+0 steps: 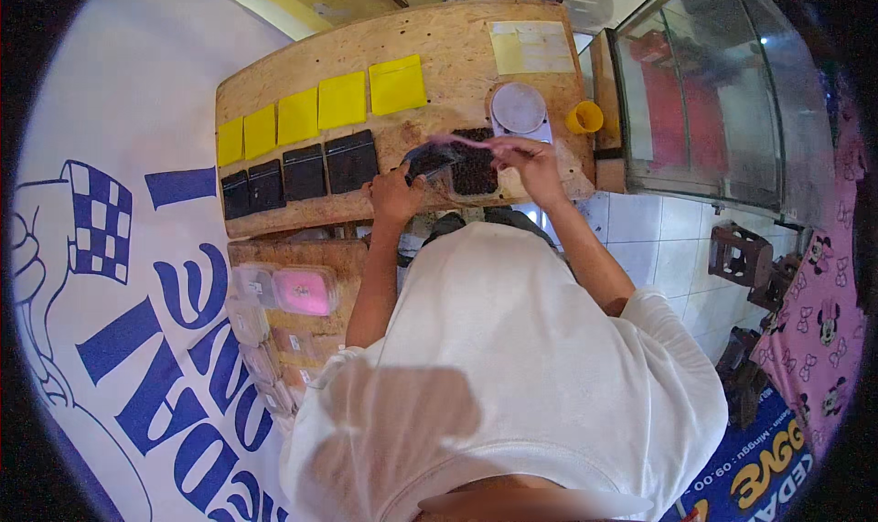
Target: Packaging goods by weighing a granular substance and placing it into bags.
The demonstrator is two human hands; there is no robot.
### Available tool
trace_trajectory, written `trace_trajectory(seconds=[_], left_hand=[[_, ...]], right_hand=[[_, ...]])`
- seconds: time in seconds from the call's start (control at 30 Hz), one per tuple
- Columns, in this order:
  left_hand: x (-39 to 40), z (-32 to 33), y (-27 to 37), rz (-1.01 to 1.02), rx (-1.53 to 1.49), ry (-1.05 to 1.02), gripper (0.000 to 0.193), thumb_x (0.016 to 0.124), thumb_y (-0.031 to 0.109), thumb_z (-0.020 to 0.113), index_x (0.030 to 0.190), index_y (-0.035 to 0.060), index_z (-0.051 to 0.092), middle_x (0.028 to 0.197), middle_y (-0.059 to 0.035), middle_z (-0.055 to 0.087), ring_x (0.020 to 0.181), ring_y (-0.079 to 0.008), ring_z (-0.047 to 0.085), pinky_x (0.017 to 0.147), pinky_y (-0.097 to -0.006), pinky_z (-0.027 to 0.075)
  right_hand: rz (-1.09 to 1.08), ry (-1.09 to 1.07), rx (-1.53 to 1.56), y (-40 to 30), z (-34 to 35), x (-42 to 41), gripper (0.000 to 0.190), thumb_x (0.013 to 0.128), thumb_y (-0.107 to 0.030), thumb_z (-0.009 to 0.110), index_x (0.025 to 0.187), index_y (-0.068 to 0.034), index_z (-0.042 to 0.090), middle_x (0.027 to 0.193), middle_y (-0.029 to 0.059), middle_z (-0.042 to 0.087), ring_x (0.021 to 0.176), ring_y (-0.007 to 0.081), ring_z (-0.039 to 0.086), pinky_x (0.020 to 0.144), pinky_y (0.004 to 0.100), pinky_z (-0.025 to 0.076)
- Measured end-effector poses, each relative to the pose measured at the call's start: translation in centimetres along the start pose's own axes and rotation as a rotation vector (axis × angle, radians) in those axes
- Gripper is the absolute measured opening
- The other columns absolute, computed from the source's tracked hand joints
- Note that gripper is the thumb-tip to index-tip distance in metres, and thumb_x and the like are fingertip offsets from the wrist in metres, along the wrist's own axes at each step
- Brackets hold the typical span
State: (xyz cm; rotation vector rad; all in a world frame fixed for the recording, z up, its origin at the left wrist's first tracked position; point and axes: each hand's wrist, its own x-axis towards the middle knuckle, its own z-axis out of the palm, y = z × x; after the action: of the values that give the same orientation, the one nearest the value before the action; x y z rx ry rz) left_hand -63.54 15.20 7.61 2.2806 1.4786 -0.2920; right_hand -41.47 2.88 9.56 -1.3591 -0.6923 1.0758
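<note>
My left hand grips a black pouch near the front edge of the wooden table. My right hand holds the handle of a pink spoon or scoop, whose blurred far end is over the pouch. Below the tool stands a clear plastic container with dark contents, between my hands. Left of my left hand lies a row of several flat black pouches. Behind them is a row of several yellow pouches. A scale with a round plate stands just beyond my right hand.
A yellow cup stands near the table's right edge, and papers lie at its back right. A glass display case is at the right. On a lower wooden surface at the left are several lidded plastic containers.
</note>
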Motion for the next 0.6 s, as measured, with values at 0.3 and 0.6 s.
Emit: trace_trajectory(seconds=[0.3,0.6], left_hand=[[-0.1,1.1,-0.7,-0.008,-0.073,-0.049,0.054,0.081,0.052,0.057,0.123,0.0177,0.059,0.111,-0.0156,0.063,0.107,-0.0351,0.056,0.096,-0.055,0.027],[-0.4,0.6,0.0,0.01,-0.119,0.022,0.049,0.081,0.04,0.061,0.12,0.0112,0.06,0.109,-0.0164,0.064,0.106,-0.0351,0.055,0.099,-0.056,0.024]], right_hand=[[-0.042,0.163,-0.353,7.9,-5.0,3.1,0.016,0.084,-0.006,0.062,0.098,-0.002,0.07,0.084,0.0092,0.07,0.068,0.011,0.063,0.064,0.0247,0.051],[0.337,0.157,-0.206,14.1,-4.8,0.0,0.018,0.084,-0.006,0.064,0.099,0.003,0.067,0.085,0.0106,0.068,0.068,0.0176,0.066,0.061,0.0292,0.056]])
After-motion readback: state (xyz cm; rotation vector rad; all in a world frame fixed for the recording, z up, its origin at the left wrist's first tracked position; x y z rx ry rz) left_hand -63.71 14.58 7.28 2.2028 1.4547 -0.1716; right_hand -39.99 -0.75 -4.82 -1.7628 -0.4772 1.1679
